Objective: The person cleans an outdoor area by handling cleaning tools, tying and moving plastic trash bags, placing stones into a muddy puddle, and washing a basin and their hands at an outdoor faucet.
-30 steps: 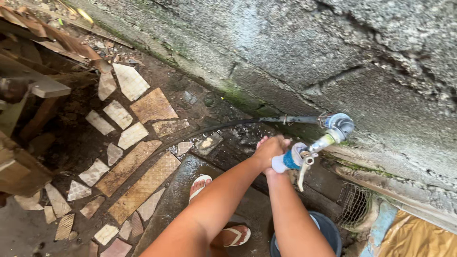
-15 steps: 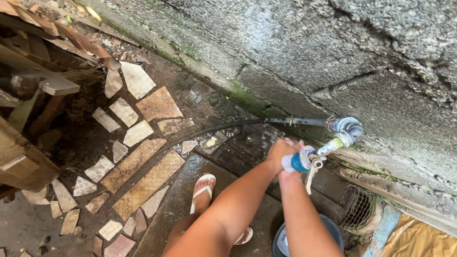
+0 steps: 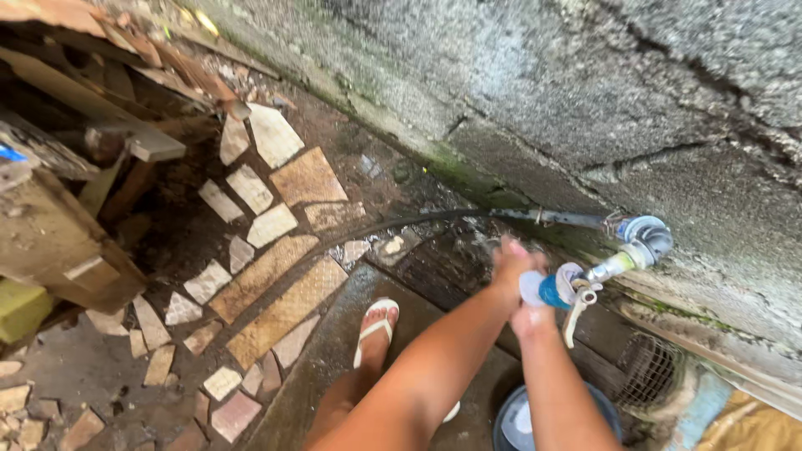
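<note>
My left hand (image 3: 510, 266) and my right hand (image 3: 535, 317) are pressed together at the mouth of a tap (image 3: 585, 284). The tap's end is wrapped in white and blue, and it juts from a rough concrete wall (image 3: 518, 92). My left hand lies on top with its fingers raised. My right hand sits below it, directly under the spout, and its fingers are hidden. No object shows in either hand. A dark bucket (image 3: 511, 426) stands below my right forearm.
A black hose (image 3: 418, 220) runs along the wall's base to the tap fitting (image 3: 647, 238). A wire drain grate (image 3: 647, 376) sits at the right. My foot in a white flip-flop (image 3: 376, 330) rests on a wet slab. Broken tiles (image 3: 276, 292) and wooden planks (image 3: 75, 242) lie left.
Both hands have stayed together at the tap, the left now with fingers lifted. The view has swung left, so tap and hands sit further right and lower in the frame.
</note>
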